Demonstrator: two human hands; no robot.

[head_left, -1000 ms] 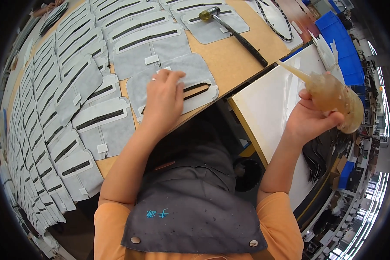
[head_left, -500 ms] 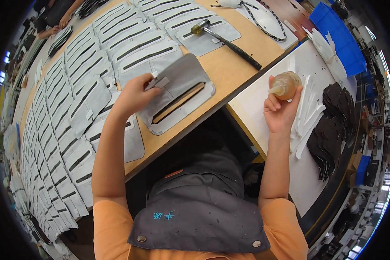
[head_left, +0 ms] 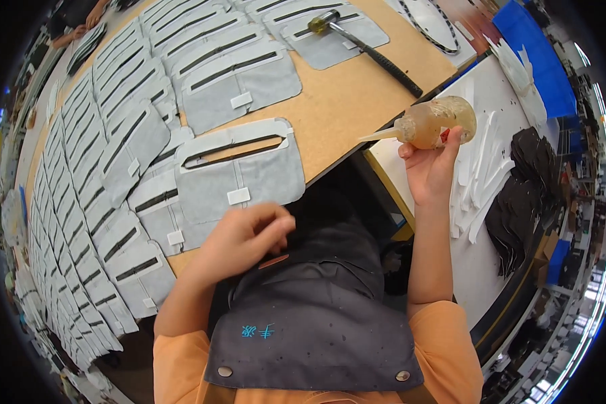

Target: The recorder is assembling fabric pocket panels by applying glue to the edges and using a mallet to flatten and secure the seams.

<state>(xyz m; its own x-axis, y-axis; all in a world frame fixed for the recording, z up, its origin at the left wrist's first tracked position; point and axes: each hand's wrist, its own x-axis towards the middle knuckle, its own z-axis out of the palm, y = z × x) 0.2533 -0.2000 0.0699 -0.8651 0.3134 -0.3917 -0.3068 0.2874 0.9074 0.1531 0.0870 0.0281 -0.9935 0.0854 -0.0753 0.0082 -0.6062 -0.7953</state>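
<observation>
The left hand [head_left: 246, 236] has left the grey panel [head_left: 239, 172] (grip loosely curled, holding nothing); the right hand [head_left: 429, 168] now grasps the glue bottle [head_left: 431, 122] higher.

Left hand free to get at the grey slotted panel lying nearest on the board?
Probably yes. The left hand hovers empty just below the grey slotted panel, with nothing between them on the wooden board. The right hand is off to the side, holding the squeeze bottle.

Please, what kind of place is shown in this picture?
Probably a sewing or bag-making workshop. Many identical grey fabric panels with slit openings lie in rows on the wooden bench, a hammer lies there, and the right hand holds a glue bottle.
</observation>
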